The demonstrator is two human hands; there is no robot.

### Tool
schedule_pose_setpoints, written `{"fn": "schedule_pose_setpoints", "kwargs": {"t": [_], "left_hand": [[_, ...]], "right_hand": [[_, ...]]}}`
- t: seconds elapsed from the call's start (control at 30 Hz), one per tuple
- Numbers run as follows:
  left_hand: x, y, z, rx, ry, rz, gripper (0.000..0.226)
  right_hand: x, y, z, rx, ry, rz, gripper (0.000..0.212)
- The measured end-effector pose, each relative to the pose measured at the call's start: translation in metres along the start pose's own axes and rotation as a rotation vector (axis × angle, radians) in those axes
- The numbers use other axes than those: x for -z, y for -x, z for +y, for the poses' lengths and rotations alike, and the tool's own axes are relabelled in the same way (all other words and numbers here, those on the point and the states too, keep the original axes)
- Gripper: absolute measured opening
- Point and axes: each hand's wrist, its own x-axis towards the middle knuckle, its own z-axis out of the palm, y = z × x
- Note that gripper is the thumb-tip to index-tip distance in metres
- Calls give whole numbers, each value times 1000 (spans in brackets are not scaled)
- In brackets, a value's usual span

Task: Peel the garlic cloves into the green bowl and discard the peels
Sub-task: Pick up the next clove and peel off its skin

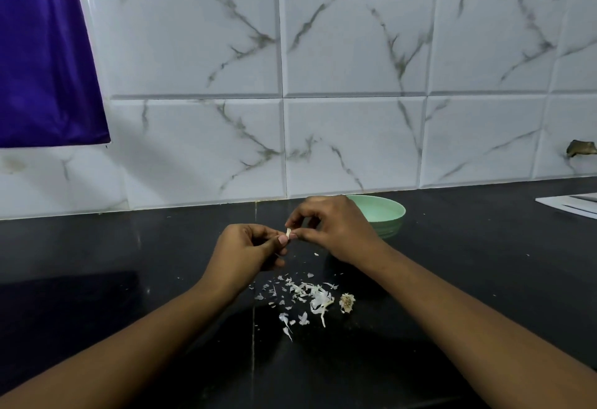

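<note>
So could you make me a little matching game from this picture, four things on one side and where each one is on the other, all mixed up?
Things:
1. green bowl
2. garlic clove
3. peels
4. purple cloth

Places:
A. scattered on the dark counter
B. hanging at the upper left
C. pinched between the left hand and the right hand
D. just behind the right hand, near the tiled wall

Pairs: 1-D, 2-C, 3-A, 4-B.
</note>
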Motion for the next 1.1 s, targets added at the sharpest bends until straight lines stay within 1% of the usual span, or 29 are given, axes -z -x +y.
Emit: {"fn": "schedule_pose_setpoints", "kwargs": {"t": [0.2,0.47,0.7,0.8,0.93,1.03,1.1], "left_hand": [[1,0,0,-75,-82,53,12],[2,-1,-1,-147,-226,64,11],[2,-2,0,-169,-254,81,10],[3,-2,0,-182,-281,83,10],[4,0,0,-250,-404,88,10],[3,1,1,-297,-515,97,12],[3,2,2,-310,-547,106,13]], "right_hand": [[-2,0,-3,64,127,55,11],[0,1,-5,79,148,78,10],[0,0,-3,66,118,87,8],[0,-1,-3,8,75,58,7],[1,-3,-2,-127,-51,-31,6],[0,-3,-2,-156,-69,-97,6],[0,-2,-3,-150,-62,-130,8]]}}
